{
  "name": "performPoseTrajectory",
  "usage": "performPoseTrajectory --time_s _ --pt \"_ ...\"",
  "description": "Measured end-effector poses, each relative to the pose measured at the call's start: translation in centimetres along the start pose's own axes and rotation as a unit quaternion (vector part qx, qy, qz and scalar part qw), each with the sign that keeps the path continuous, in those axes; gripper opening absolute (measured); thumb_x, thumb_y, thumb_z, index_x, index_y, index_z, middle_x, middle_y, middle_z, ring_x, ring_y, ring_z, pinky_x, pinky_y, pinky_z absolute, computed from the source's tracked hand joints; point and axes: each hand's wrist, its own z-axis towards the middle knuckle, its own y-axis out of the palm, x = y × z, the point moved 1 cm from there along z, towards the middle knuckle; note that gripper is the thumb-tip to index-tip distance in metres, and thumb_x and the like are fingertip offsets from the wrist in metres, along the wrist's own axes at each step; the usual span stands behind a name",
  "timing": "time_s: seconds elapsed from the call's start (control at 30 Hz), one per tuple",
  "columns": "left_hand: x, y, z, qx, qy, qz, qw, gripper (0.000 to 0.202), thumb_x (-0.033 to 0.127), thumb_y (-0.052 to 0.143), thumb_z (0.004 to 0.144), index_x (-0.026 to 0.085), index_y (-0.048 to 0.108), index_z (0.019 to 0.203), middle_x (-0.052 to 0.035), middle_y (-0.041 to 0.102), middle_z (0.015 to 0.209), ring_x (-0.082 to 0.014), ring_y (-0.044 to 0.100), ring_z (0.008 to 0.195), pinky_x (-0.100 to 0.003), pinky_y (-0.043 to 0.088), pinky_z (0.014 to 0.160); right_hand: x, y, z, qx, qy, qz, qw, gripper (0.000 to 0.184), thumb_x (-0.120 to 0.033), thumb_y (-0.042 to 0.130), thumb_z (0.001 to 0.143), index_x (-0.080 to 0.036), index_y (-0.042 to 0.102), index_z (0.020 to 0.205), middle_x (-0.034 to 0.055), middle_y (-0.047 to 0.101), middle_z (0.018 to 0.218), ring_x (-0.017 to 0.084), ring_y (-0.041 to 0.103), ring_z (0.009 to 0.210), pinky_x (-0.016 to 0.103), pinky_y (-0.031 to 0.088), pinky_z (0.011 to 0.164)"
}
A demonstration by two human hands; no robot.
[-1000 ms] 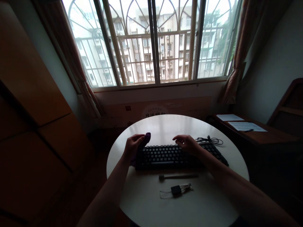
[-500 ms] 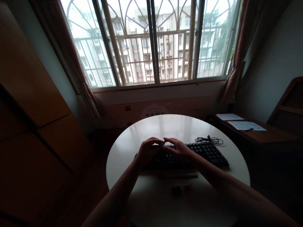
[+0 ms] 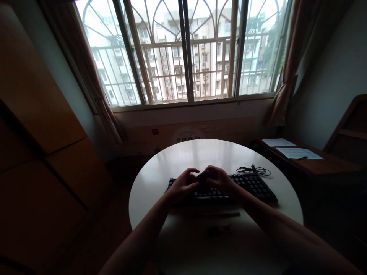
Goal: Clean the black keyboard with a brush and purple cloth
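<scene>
Over the black kbd [image 3: 256, 187] on the white round table [image 3: 212, 151], your R hand [image 3: 220, 179] pinches a dark cloth [image 3: 203, 177], your L hand [image 3: 182, 186] is just beside w/ thumb and fingers apart, and a coiled cable [image 3: 252, 170] lies at the kbd's far edge.

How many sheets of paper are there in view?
2 in view: a far sheet and a nearer sheet, both on the wooden side table at the right. Others could be hidden underneath.
</scene>
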Motion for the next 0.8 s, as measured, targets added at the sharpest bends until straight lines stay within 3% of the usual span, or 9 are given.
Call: performPoseTrajectory --time_s 0.27,0.4,0.63,0.7,0.8 --pt "0.9 -0.9 0.0 0.042 -0.006 0.102 0.994 0.025 0.037 0.071 0.075 0.015 0.070 0.087 -0.0066 0.069 0.083 -0.0218 0.063 0.079 -0.031 0.050 0.071 -0.7 -0.7 0.2 0.012 0.023 0.111 0.994 0.011 -0.017 0.054 0.067 -0.019 0.056 0.078 -0.0024 0.052 0.064 0.012 0.048 0.058 0.024 0.039 0.054" --pt "0.3 -1.4 0.1 0.080 0.023 0.117 0.990 0.025 0.038 0.066 0.079 0.014 0.071 0.084 -0.0080 0.068 0.086 -0.0193 0.062 0.077 -0.029 0.050 0.069 -0.5 -0.8 0.2 0.013 0.045 0.121 0.992 0.007 -0.023 0.055 0.071 -0.018 0.056 0.076 -0.0020 0.051 0.061 0.012 0.046 0.056 0.024 0.037 0.052" --pt "0.4 -1.5 0.0 0.169 0.056 0.110 0.978 0.021 0.032 0.064 0.081 0.017 0.075 0.090 -0.0099 0.068 0.109 -0.0238 0.063 0.097 -0.033 0.052 0.081 -0.9 -0.9 0.2 0.016 0.026 0.097 0.995 0.011 -0.027 0.058 0.078 -0.016 0.061 0.079 -0.0008 0.055 0.066 0.012 0.047 0.060 0.023 0.038 0.054" --pt "0.7 -1.6 0.1 0.206 0.060 0.099 0.972 0.019 0.030 0.062 0.081 0.017 0.073 0.089 -0.0081 0.070 0.102 -0.0225 0.064 0.093 -0.032 0.052 0.080 -0.7 -0.9 0.1 0.003 0.021 0.093 0.995 0.013 -0.027 0.058 0.079 -0.016 0.063 0.085 0.0007 0.058 0.072 0.012 0.050 0.062 0.024 0.040 0.056" --pt "0.8 -2.5 0.1 0.295 0.056 0.052 0.953 0.015 0.028 0.060 0.080 0.016 0.068 0.084 -0.0027 0.067 0.077 -0.0171 0.061 0.072 -0.027 0.050 0.065 0.1 -0.9 0.0 -0.021 0.010 0.095 0.995 0.024 -0.026 0.059 0.080 -0.017 0.064 0.102 0.0009 0.059 0.075 0.012 0.050 0.062 0.024 0.041 0.055"
